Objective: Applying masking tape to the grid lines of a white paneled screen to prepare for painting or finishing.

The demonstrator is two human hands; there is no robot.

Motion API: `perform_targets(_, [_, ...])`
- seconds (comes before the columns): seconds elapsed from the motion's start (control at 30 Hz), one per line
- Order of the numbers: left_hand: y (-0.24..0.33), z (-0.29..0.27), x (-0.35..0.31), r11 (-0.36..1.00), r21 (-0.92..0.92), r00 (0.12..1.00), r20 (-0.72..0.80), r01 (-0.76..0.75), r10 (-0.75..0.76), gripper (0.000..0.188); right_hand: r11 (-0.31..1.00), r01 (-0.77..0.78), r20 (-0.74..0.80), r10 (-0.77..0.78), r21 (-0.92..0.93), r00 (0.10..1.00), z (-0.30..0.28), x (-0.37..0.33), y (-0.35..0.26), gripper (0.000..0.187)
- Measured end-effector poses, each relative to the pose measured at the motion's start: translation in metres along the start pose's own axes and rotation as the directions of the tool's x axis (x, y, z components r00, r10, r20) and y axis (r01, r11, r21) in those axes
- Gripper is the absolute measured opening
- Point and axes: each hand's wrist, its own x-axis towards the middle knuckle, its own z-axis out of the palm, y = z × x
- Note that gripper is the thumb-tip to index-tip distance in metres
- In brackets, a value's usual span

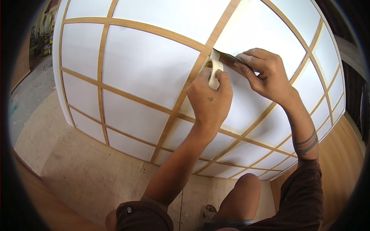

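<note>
My left hand (211, 94) is closed around a roll of cream masking tape (217, 72), holding it against a wooden strip (189, 82) of a large gridded panel. A short pale length of tape (215, 54) runs up from the roll to a corner of a white square. In my right hand (269, 73) is a thin, dark, flat blade (228, 56), pinched between thumb and fingers. Its tip meets the panel at that corner, just above the roll. Which kind of blade it is, I cannot tell.
White panes (150, 63) between wood-coloured strips fill the tall panel, and pale bands edge several panes on the right. Below lies a plywood floor (88, 161), with my bent knee (244, 192) close to the panel. A wooden board (331, 161) stands at the right.
</note>
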Motion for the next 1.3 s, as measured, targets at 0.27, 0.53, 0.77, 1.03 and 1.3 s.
perform_targets(0.27, [0.003, 0.002, 0.001, 0.998, -0.006, 0.998, 0.011, -0.068, 0.068, 0.030, 0.989, -0.106, 0.065, 0.099, 0.105, 0.993, -0.010, 0.010, 0.008, 0.015])
perform_targets(0.53, [0.007, 0.002, 0.004, 0.997, 0.012, 0.997, 0.014, -0.072, 0.072, 0.030, 0.996, -0.037, 0.067, 0.031, 0.078, 0.997, -0.011, 0.010, 0.009, 0.015])
perform_targets(0.77, [0.003, 0.002, 0.006, 0.996, 0.052, 0.998, 0.017, -0.069, 0.068, 0.030, 0.998, -0.030, 0.128, 0.023, 0.058, 0.992, -0.013, 0.012, 0.009, 0.015])
perform_targets(1.03, [0.010, 0.004, 0.003, 0.997, 0.083, 0.999, 0.033, -0.001, -0.002, 0.030, 0.996, -0.016, 0.083, 0.009, 0.086, 0.996, -0.012, 0.012, 0.014, 0.015])
perform_targets(1.3, [0.013, 0.007, 0.002, 0.999, 0.034, 0.999, 0.034, 0.031, -0.032, 0.030, 0.995, -0.012, 0.115, 0.000, 0.100, 0.993, -0.014, 0.014, 0.017, 0.015])
